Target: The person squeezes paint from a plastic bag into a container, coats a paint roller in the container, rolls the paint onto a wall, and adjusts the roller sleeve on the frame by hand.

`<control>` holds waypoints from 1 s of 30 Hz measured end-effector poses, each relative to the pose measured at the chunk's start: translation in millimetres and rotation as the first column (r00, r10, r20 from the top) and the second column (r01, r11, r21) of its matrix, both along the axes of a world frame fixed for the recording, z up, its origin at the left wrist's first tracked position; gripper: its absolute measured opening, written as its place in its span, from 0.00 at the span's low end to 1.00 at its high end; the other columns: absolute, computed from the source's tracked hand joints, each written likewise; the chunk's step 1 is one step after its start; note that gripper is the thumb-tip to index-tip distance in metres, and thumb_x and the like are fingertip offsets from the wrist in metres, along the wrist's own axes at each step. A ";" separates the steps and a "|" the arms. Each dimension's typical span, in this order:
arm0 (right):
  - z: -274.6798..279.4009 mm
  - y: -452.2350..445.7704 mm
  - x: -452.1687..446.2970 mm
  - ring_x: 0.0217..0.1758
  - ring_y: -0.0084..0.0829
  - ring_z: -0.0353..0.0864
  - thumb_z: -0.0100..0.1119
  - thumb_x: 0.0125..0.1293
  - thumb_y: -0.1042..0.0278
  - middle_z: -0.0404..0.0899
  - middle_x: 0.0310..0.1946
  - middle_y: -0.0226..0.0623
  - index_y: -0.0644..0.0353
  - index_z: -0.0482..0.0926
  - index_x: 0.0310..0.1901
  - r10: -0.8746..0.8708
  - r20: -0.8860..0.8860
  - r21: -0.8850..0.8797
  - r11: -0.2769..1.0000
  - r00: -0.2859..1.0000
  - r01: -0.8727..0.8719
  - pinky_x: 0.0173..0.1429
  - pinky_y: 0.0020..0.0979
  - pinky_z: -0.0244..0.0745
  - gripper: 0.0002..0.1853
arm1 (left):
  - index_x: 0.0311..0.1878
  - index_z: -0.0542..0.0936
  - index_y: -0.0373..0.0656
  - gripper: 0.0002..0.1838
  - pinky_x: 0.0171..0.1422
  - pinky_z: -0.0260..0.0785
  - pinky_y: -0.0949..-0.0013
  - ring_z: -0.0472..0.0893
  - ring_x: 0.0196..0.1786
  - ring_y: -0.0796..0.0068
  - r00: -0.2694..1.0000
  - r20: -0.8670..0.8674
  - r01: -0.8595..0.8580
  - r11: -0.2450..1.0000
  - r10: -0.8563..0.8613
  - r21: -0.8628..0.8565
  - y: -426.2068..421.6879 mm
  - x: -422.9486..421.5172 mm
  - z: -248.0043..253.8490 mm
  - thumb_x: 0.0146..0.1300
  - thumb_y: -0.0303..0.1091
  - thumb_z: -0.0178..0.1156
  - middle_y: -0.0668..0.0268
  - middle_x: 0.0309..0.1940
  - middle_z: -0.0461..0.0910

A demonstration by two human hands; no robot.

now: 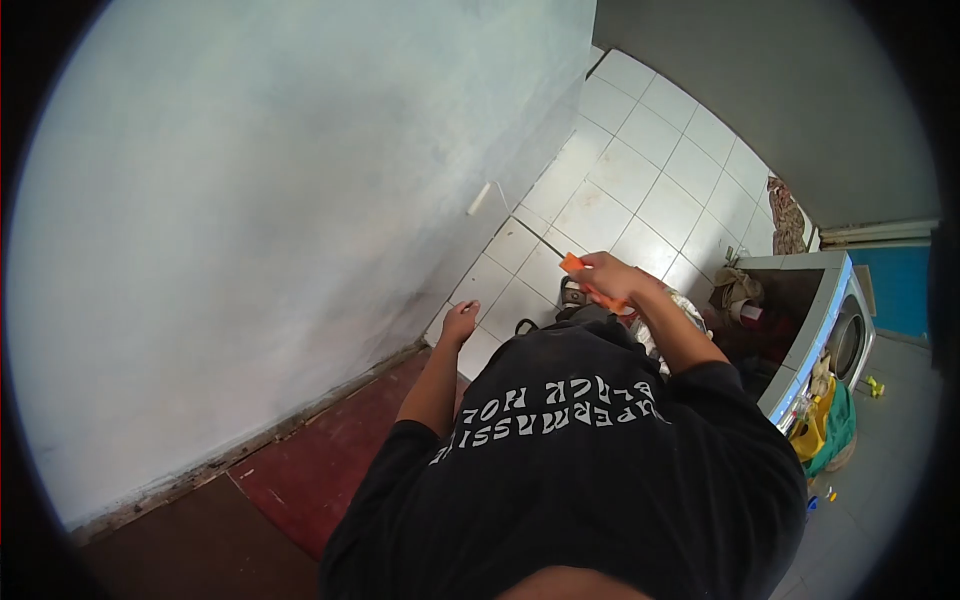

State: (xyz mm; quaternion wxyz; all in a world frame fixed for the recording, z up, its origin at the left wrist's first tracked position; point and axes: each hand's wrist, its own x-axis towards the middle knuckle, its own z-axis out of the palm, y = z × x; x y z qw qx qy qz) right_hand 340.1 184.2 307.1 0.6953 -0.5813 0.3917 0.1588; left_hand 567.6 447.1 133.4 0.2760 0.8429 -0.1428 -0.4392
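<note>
My right hand (610,284) is wrapped round the orange handle (572,264) of a paint roller. A thin metal rod (535,238) runs from the handle up and left to the narrow white roller head (479,198). That head is at the lower part of the pale wall (300,200); whether it touches the surface I cannot tell. Lower and to the left, my left hand (460,324) hangs near the wall with its fingers curled in. Anything inside those fingers is too small to make out.
White floor tiles (625,175) stretch ahead along the wall. A dark red floor panel (330,450) lies at the left. To the right stand a tiled ledge (810,330) and a washing machine (850,330), with yellow and green cloths (825,425) beside them. Bunched fabric (786,215) hangs farther back.
</note>
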 end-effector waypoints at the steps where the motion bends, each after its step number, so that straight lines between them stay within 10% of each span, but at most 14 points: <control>1: 43.4 -1.0 -13.7 0.16 0.18 0.68 0.50 0.67 0.64 0.72 0.22 0.30 0.65 0.73 0.38 0.024 0.000 0.002 1.000 1.000 -0.024 0.21 0.25 0.65 0.11 | 0.53 0.80 0.41 0.22 0.53 0.70 0.64 0.80 0.48 0.64 0.998 -0.044 -0.035 0.999 0.035 0.003 -2.2 -1.4 -0.2 0.63 0.47 0.59 0.56 0.45 0.82; 5: 133.3 3.3 -97.7 0.15 0.18 0.66 0.46 0.69 0.67 0.74 0.27 0.33 0.68 0.69 0.59 -0.139 0.184 0.089 0.988 0.973 0.124 0.20 0.23 0.63 0.19 | 0.54 0.80 0.42 0.22 0.54 0.70 0.65 0.80 0.47 0.65 0.998 -0.045 -0.036 0.999 0.037 0.014 3.3 3.6 -27.1 0.63 0.47 0.60 0.57 0.45 0.82; 8: 156.5 11.9 -94.5 0.13 0.20 0.66 0.48 0.71 0.66 0.70 0.25 0.32 0.65 0.71 0.56 -0.157 0.102 0.119 0.982 0.982 0.145 0.19 0.24 0.63 0.16 | 0.53 0.81 0.42 0.22 0.54 0.70 0.65 0.80 0.48 0.65 1.000 -0.002 0.011 1.000 -0.011 -0.008 -5.0 3.0 -27.5 0.63 0.47 0.60 0.58 0.45 0.82; 18: -0.8 -12.7 10.4 0.16 0.20 0.68 0.51 0.67 0.61 0.71 0.24 0.31 0.68 0.72 0.42 -0.085 0.004 -0.003 0.996 0.996 0.085 0.21 0.27 0.67 0.15 | 0.53 0.81 0.46 0.22 0.55 0.71 0.63 0.81 0.48 0.62 0.977 0.090 0.189 0.981 -0.191 0.032 -35.5 -6.1 -20.2 0.62 0.50 0.58 0.55 0.44 0.83; 27: 157.2 -15.5 -97.8 0.13 0.20 0.67 0.48 0.69 0.66 0.71 0.20 0.30 0.64 0.74 0.38 -0.164 0.219 0.068 0.986 0.962 0.153 0.21 0.25 0.66 0.10 | 0.52 0.81 0.42 0.21 0.50 0.70 0.67 0.80 0.44 0.70 0.992 -0.121 -0.023 0.996 0.034 0.089 -27.5 -4.8 -14.7 0.63 0.47 0.60 0.59 0.41 0.83; 29: 130.7 -22.8 -81.4 0.14 0.18 0.66 0.49 0.71 0.67 0.74 0.28 0.34 0.61 0.68 0.64 -0.086 0.102 -0.001 0.996 0.991 0.087 0.21 0.23 0.65 0.21 | 0.52 0.81 0.41 0.21 0.51 0.70 0.67 0.80 0.45 0.70 0.992 -0.112 -0.046 0.996 0.054 0.077 -29.3 -4.8 -12.8 0.63 0.47 0.60 0.59 0.42 0.83; 30: 102.3 -28.7 -69.3 0.14 0.18 0.67 0.49 0.71 0.67 0.74 0.27 0.34 0.62 0.70 0.61 -0.073 0.067 0.006 0.997 0.995 0.072 0.20 0.23 0.65 0.20 | 0.52 0.81 0.41 0.21 0.52 0.70 0.67 0.80 0.46 0.69 0.995 -0.089 -0.041 0.998 0.045 0.048 -30.7 -5.4 -10.1 0.64 0.46 0.60 0.59 0.42 0.83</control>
